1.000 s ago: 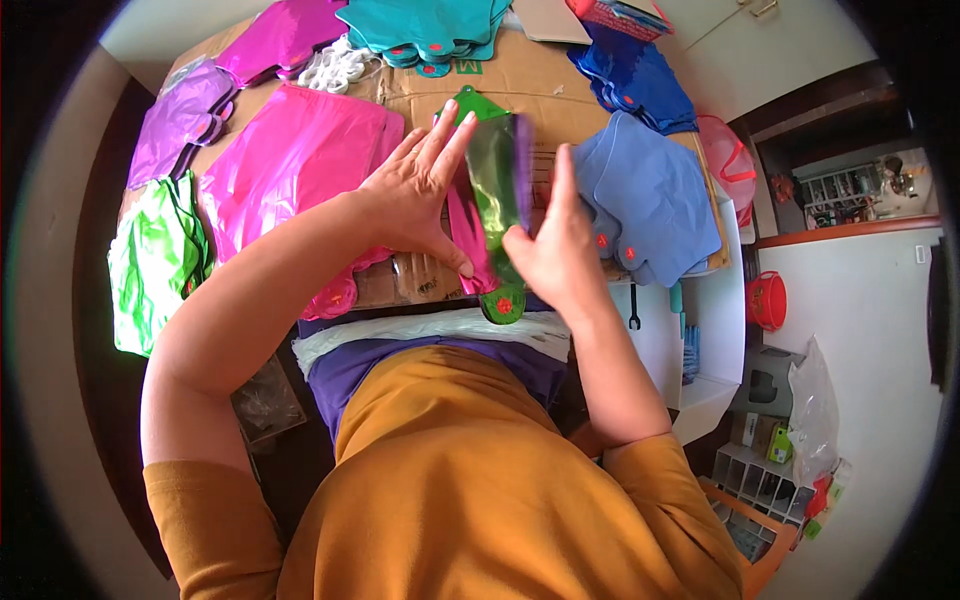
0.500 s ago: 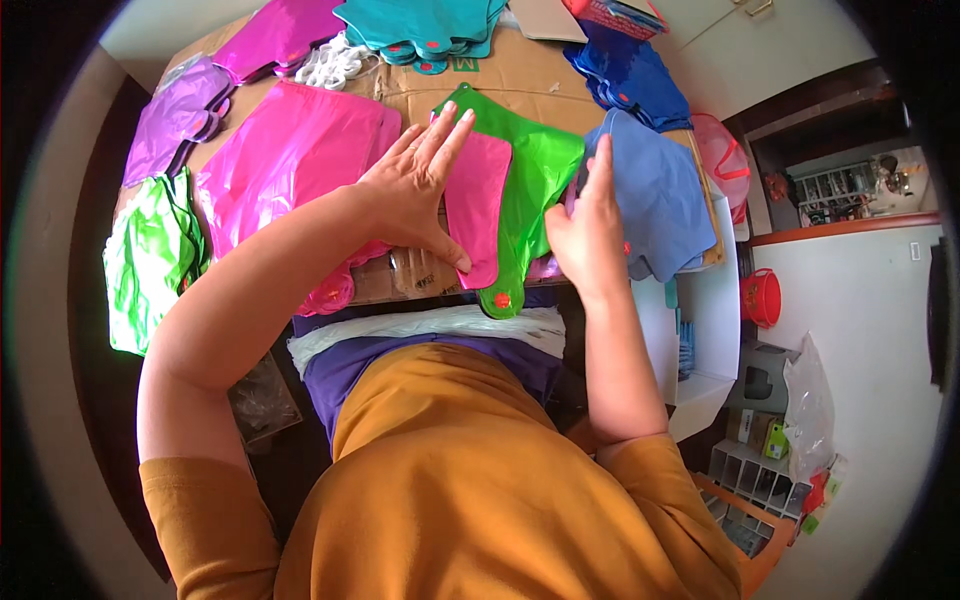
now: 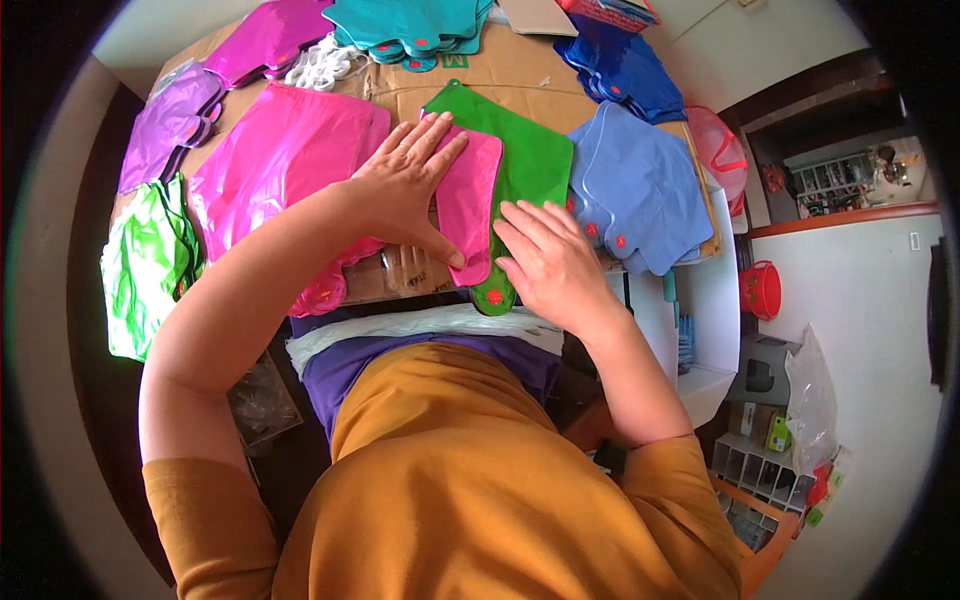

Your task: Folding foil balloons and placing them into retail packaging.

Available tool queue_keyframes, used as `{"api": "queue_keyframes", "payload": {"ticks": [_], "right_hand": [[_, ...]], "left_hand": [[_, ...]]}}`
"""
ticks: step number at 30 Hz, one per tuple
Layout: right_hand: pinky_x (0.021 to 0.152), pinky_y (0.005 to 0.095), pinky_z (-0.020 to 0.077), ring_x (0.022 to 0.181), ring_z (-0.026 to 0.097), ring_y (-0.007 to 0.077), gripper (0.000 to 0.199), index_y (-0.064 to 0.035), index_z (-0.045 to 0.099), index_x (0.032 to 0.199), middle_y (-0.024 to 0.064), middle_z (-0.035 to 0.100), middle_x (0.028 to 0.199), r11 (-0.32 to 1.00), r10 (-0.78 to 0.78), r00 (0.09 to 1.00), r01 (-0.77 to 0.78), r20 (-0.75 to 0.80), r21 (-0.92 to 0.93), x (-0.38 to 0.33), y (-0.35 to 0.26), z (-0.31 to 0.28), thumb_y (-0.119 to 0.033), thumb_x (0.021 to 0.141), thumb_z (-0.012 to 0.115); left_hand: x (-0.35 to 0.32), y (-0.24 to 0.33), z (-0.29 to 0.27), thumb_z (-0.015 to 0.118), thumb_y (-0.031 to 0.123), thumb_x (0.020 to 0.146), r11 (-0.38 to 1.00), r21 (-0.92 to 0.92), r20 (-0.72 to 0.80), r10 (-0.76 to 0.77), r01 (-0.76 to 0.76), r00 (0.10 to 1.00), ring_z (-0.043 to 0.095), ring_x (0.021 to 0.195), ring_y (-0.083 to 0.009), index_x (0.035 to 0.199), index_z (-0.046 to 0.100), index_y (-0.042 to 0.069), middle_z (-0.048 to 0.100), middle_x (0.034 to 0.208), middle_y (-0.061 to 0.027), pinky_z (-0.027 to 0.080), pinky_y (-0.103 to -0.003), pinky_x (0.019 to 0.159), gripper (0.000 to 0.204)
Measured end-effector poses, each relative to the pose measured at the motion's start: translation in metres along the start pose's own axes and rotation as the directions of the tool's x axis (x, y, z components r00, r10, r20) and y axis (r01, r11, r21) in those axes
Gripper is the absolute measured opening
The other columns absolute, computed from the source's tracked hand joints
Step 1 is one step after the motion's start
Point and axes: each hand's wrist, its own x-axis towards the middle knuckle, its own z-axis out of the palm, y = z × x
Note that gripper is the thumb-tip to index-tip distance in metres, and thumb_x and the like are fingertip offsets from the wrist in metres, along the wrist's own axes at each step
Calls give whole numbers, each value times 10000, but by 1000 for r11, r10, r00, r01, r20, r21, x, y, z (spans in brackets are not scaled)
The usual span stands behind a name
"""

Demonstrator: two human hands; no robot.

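Note:
My left hand (image 3: 408, 182) lies flat with its fingers apart on a small pink rounded panel (image 3: 470, 190), the thumb near its lower edge. Under that panel spreads a shiny green flat piece (image 3: 530, 150), its rounded tab with a red dot pointing towards me. My right hand (image 3: 550, 265) rests open on the green piece, fingers stretched out and palm down. Just right of it lies a stack of blue-grey pieces (image 3: 645, 185) with red-dotted tabs. Larger bright pink pieces (image 3: 285, 165) are spread to the left, partly hidden under my left forearm.
Cardboard (image 3: 400, 95) covers the table. Around it lie teal (image 3: 410, 25), magenta (image 3: 265, 40), purple (image 3: 170, 130), light green (image 3: 150, 265) and dark blue (image 3: 625, 75) pieces, plus a bundle of white cord (image 3: 325, 65). A white box (image 3: 715, 330) stands right, near a red bucket (image 3: 762, 290).
My right hand has turned from edge-on beside the green piece to palm down on it, uncovering more of the blue-grey stack. The green piece lies flatter. My left hand has barely moved.

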Motion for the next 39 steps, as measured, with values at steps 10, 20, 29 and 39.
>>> {"api": "queue_keyframes", "payload": {"ticks": [10,20,29,39], "right_hand": [[1013,429,443,1189,560,342,414,3,609,1152,181,598,1267,994,-8,1000,7,11,107,-2,9,2,-170,793,720],[1000,435,451,1170,569,359,407,7,608,1140,199,598,1256,994,-20,1000,17,24,108,1,9,0,-175,794,720],[994,431,455,1168,573,359,405,4,610,1139,202,599,1257,994,-15,1000,12,26,109,0,10,0,-177,794,723],[1009,421,445,1175,570,349,399,-1,616,1131,193,606,1254,995,-3,1000,0,30,102,1,9,-1,-196,798,721]], "left_hand": [[-1,11,-12,757,783,485,998,32,-29,-45,46,999,134,1465,-424,1520,239,26,214,1539,-265,117,-522,1200,1383],[-1,3,-3,733,793,527,1000,-1,-37,9,-9,999,131,1476,-397,1530,226,55,218,1543,-261,107,-520,1206,1345],[0,1,0,728,805,514,999,1,-44,42,-42,998,111,1484,-387,1537,212,69,196,1563,-243,95,-524,1208,1361],[0,2,-1,731,798,520,999,23,-28,30,-29,999,104,1487,-383,1545,199,89,202,1565,-239,84,-521,1210,1355]]}}
